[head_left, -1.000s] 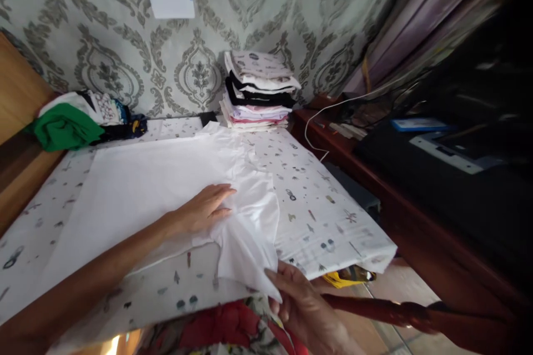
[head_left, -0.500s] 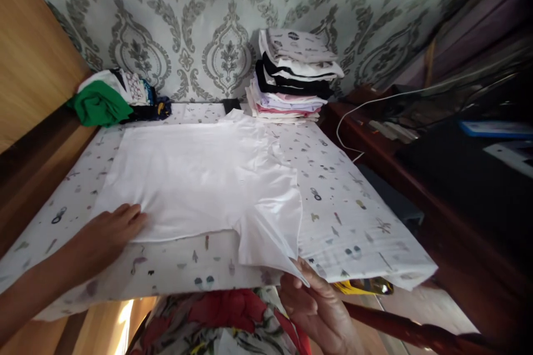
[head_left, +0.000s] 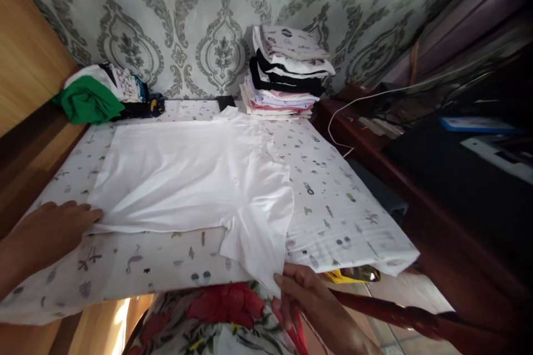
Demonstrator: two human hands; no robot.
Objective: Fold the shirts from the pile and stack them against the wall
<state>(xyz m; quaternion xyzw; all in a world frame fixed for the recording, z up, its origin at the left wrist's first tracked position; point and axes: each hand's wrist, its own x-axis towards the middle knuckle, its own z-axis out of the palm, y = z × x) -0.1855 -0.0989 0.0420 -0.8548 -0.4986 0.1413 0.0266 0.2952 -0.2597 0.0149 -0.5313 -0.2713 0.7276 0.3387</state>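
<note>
A white T-shirt (head_left: pixel 166 177) lies spread sideways on the patterned table cover, its hem to the left and its sleeves to the right. My left hand (head_left: pixel 54 233) is at the near hem corner, fingers curled down on the cloth, with creases running out from there. Between the thumb and fingers of my right hand (head_left: pixel 302 294) is the edge of the near sleeve, pulled over the table's front edge.
A tall stack of folded clothes (head_left: pixel 287 75) stands against the patterned wall. At the back left is a pile of clothes with a green garment (head_left: pixel 89 100). A dark wooden desk (head_left: pixel 370 144) with a white cable (head_left: pixel 333 116) borders the right side.
My left hand has slid left along the shirt to its hem corner, and new creases show there. My right hand still pinches the sleeve, which now looks flatter.
</note>
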